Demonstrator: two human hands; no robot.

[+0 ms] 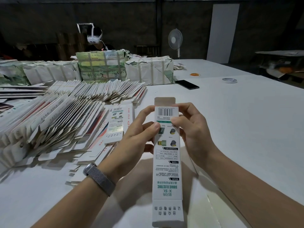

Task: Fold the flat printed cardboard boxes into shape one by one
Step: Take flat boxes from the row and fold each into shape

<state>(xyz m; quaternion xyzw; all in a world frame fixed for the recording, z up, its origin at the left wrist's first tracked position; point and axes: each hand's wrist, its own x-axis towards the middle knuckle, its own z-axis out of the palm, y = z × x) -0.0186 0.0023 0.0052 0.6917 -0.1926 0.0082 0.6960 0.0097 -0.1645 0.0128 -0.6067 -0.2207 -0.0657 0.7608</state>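
I hold a long narrow printed box (pixel 166 163) lengthwise in front of me, above the white table (pixel 238 112). It is white with a barcode, green text and small product pictures. Its far end flap (pixel 165 101) stands open and bare brown inside. My left hand (pixel 139 134) grips the box's left side near the far end, thumb on the printed face. My right hand (pixel 192 129) grips the right side opposite, thumb pressed beside the left thumb. Fanned rows of flat boxes (pixel 62 116) lie on the table to the left.
Strapped paper-wrapped bundles (pixel 148 69) stand at the back of the table, with a person in a white headset (pixel 94 37) behind them. A black phone (pixel 187 84), a tape roll (pixel 229 80) and rubber bands (pixel 195 74) lie far right. A fan (pixel 175 41) stands beyond.
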